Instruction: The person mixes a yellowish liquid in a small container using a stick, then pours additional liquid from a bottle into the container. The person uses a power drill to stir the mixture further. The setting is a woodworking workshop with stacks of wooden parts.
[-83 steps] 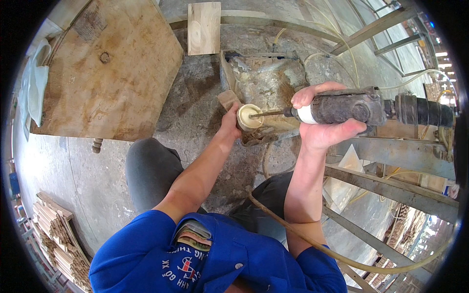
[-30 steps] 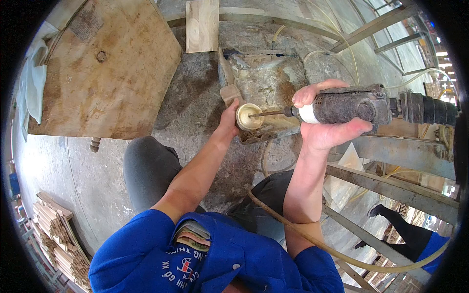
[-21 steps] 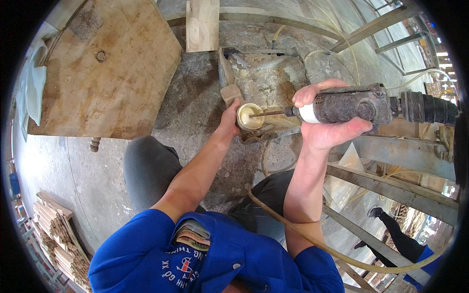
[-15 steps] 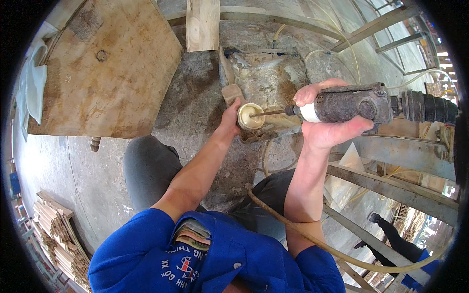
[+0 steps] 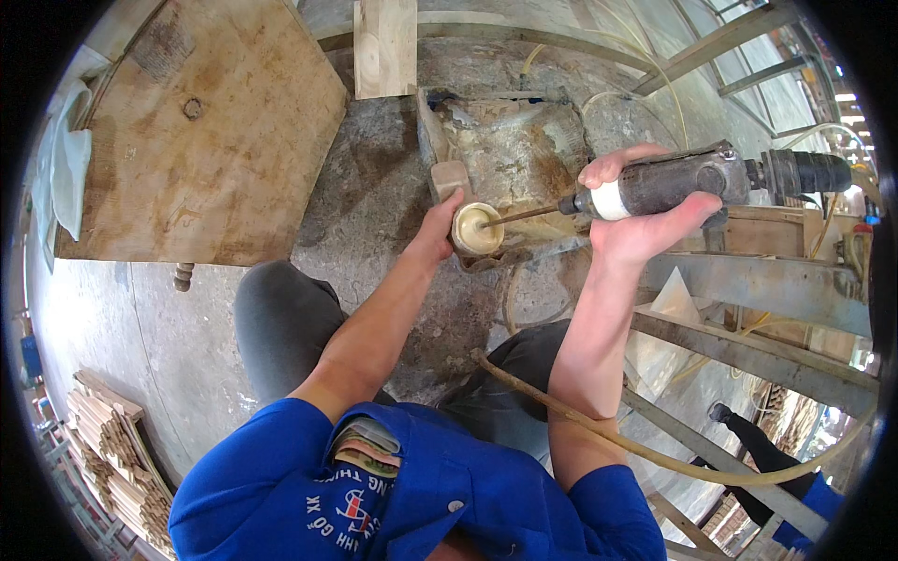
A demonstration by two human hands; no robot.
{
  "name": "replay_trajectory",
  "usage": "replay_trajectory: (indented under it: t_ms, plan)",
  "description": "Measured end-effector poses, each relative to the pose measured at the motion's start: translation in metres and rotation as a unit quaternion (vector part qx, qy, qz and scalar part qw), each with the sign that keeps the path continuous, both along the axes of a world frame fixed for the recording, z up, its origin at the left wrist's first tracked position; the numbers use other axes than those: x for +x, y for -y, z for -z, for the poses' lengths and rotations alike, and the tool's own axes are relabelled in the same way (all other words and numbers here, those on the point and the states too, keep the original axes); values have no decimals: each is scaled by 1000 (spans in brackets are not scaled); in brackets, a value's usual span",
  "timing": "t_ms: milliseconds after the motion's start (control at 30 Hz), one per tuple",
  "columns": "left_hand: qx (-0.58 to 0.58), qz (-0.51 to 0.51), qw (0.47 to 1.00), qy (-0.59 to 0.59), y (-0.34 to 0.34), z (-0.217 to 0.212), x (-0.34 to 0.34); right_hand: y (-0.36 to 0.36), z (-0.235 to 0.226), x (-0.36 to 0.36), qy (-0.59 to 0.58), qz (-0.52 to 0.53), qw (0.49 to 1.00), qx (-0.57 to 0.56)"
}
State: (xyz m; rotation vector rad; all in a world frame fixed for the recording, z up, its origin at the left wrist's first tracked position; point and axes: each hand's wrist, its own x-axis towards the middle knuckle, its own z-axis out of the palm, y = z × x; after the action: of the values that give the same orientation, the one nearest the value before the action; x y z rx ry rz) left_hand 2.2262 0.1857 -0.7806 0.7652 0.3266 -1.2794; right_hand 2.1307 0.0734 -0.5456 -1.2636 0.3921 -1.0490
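Observation:
My left hand [image 5: 436, 228] is closed around the side of a small round cup [image 5: 461, 245] that contains a cream-coloured paste [image 5: 477, 237]. A flat, rounded wooden piece [image 5: 451, 176] sticks out beyond the thumb; whether it joins the cup is hidden. On the right, my right hand [image 5: 629, 236] grips a dark, worn drill [image 5: 666, 184] with a white band, held sideways. Its thin metal rod [image 5: 526, 216] points left, with the tip down in the paste. A grimy tray [image 5: 524, 140] lies on the floor just beyond the cup.
A large stained wooden board [image 5: 206, 140] stands at the left, with a pale plank [image 5: 385, 51] farther ahead. Metal frame bars [image 5: 748, 285] fill the right side. A tan hose [image 5: 599, 425] loops across my right forearm. Wooden strips [image 5: 117, 449] are stacked at lower left. Another person [image 5: 772, 453] is at lower right.
The drill's body has shifted a little to the right and tilted slightly. The cup has moved slightly down and left, with the rod still in the paste.

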Motion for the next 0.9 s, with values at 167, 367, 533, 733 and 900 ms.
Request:
replay_trajectory:
  t_ms: [167,367,533,733,900]
  plan:
    - [33,-41,998,-24,1,0,0,5,3,-1,16,20,999,21]
    - [25,-63,998,7,0,4,2,8,6,1,28,12,999,39]
    - [-19,-51,998,-19,-4,17,12,8,8,4,38,-12,999,33]
    - [-13,-69,997,11,-5,23,14,11,11,4,53,-12,997,46]
    - [-34,-76,996,9,-6,25,14,10,9,3,59,-11,998,28]
